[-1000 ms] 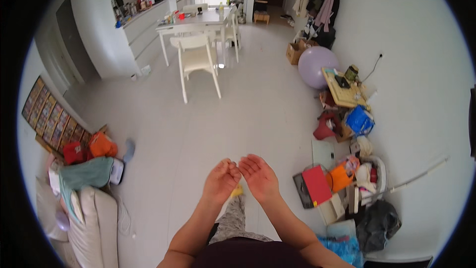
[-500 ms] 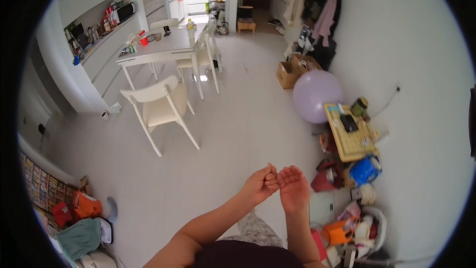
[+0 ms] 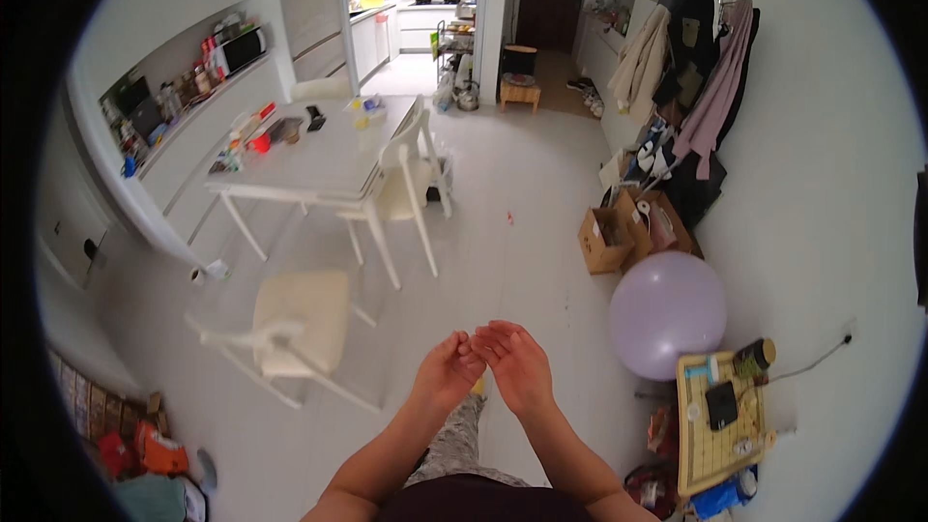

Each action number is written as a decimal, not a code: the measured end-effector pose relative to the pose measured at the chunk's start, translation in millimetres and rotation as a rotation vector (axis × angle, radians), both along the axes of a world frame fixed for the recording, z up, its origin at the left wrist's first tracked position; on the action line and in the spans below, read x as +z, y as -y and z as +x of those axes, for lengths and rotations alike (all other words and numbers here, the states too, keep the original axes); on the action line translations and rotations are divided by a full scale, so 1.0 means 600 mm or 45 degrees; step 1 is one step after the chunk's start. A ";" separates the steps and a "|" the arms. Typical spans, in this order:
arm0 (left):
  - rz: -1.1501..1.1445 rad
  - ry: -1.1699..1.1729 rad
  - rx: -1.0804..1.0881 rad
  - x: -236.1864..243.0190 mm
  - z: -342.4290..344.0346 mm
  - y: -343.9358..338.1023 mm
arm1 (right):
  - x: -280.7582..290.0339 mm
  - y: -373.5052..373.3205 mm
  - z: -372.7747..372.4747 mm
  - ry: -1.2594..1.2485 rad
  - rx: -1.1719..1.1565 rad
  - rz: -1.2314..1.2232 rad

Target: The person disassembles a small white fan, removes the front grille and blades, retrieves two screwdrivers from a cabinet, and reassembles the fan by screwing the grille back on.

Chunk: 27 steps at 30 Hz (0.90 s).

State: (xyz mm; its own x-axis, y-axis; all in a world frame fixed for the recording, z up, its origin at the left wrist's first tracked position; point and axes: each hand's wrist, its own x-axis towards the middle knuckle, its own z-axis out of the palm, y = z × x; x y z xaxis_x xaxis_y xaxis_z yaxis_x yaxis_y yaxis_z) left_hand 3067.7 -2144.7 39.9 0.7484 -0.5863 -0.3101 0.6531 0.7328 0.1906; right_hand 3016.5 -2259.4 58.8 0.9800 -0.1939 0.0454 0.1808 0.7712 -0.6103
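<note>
Both forearms reach forward from the lower edge, and the hands meet in front of my body. The fingers of my left hand (image 3: pixel 448 367) are curled in; whether they hold anything is hidden. Beside it, my right hand (image 3: pixel 519 367) is loosely cupped, its fingers bent towards the left fingertips, with nothing visible in it. The fingertips of the two hands touch or nearly touch. Below them, a patterned trouser leg (image 3: pixel 454 440) shows over the pale floor (image 3: pixel 541 261).
A white chair (image 3: pixel 304 324) stands left, before a white table (image 3: pixel 309 159) bearing small items. On the right are a purple exercise ball (image 3: pixel 667 314), cardboard boxes (image 3: pixel 606 242) and a small yellow table (image 3: pixel 701 449). Hanging coats (image 3: pixel 720 82) line the right wall; a kitchen lies beyond.
The view has moved forward and tilted up, so the chair, ball and yellow table sit lower. My hands have shifted left in the picture and stay close together.
</note>
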 end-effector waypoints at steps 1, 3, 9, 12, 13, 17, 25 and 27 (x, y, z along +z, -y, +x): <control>0.039 -0.047 -0.002 -0.006 0.057 0.039 | -0.013 0.041 0.056 -0.038 -0.024 0.011; 0.037 -0.007 -0.087 -0.010 0.175 0.120 | -0.010 0.126 0.162 -0.082 -0.077 -0.002; -0.241 0.140 -0.545 0.000 0.483 0.392 | 0.025 0.412 0.405 -0.105 -0.409 -0.083; -0.263 0.011 -0.685 -0.016 0.619 0.536 | 0.006 0.541 0.519 -0.223 -0.623 -0.089; -0.286 -0.012 -0.720 -0.022 0.662 0.581 | -0.006 0.580 0.566 -0.237 -0.629 -0.060; -0.368 0.000 -0.626 -0.035 0.850 0.760 | -0.046 0.737 0.771 -0.289 -0.570 -0.023; -0.229 0.222 -0.206 0.016 1.256 0.993 | 0.016 0.997 1.238 -0.270 -0.325 -0.220; -0.188 0.193 -0.132 0.014 1.354 1.028 | 0.022 1.055 1.343 -0.194 -0.179 -0.289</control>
